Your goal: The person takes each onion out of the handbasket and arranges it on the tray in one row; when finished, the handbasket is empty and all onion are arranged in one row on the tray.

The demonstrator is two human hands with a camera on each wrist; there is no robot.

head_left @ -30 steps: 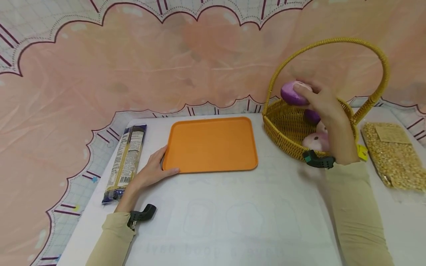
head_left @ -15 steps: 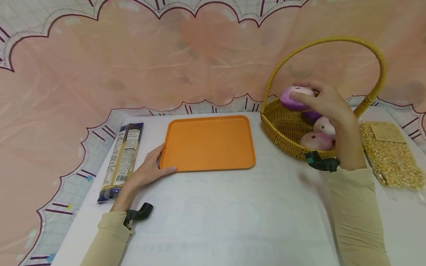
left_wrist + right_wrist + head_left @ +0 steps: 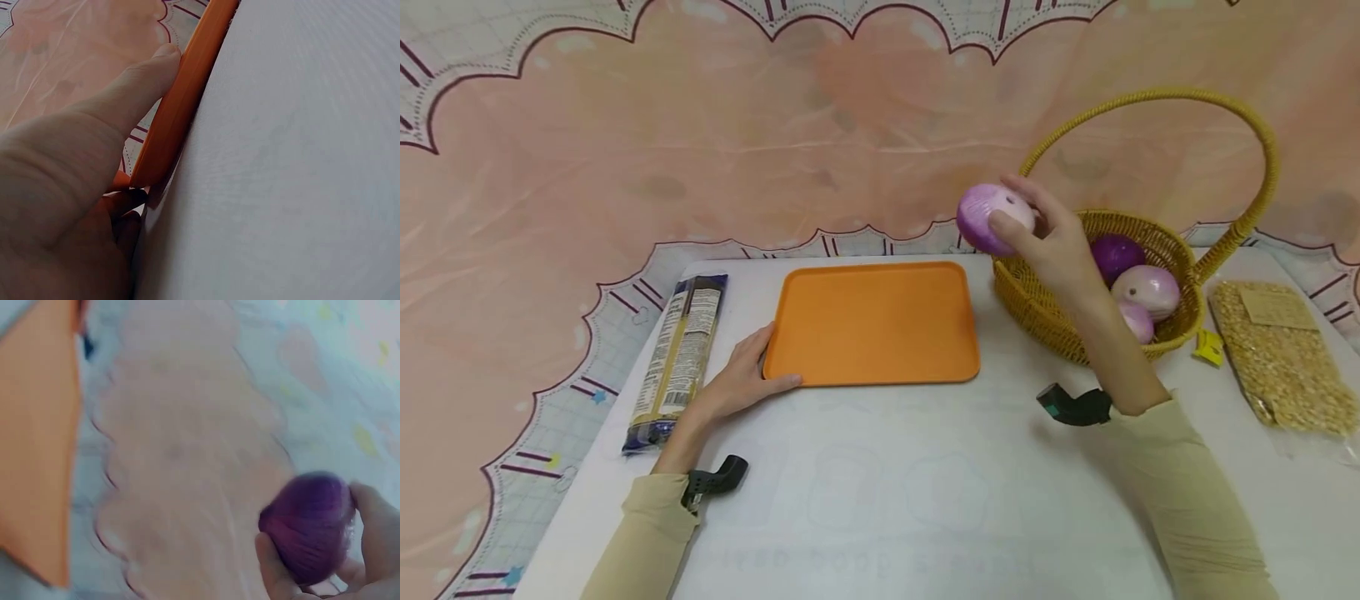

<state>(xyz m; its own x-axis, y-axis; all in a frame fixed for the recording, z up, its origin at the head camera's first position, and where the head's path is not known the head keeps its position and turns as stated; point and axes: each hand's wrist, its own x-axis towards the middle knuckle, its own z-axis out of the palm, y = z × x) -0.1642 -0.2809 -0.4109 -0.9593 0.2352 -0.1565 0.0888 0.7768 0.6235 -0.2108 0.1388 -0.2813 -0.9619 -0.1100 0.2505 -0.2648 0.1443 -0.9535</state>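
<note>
A purple-and-white onion is gripped in my right hand, raised at the left side of a yellow wicker basket. In the right wrist view, thumb and fingers wrap the onion, its purple pointed end facing left. Inside the basket lie several more onions, partly hidden by my right forearm. My left hand holds the near left corner of an orange tray, thumb along the front rim and fingers at the left side. The left wrist view shows the thumb against the tray's rim.
A blue-and-gold long packet lies left of the tray. Right of the basket is a clear bag of yellow kernels, with a small yellow tag beside the basket. The basket's tall handle arches above it. A patterned cloth hangs behind the white table.
My right hand has carried the onion leftward from above the basket to its left side, showing more of the onions inside. My left hand keeps its place on the tray.
</note>
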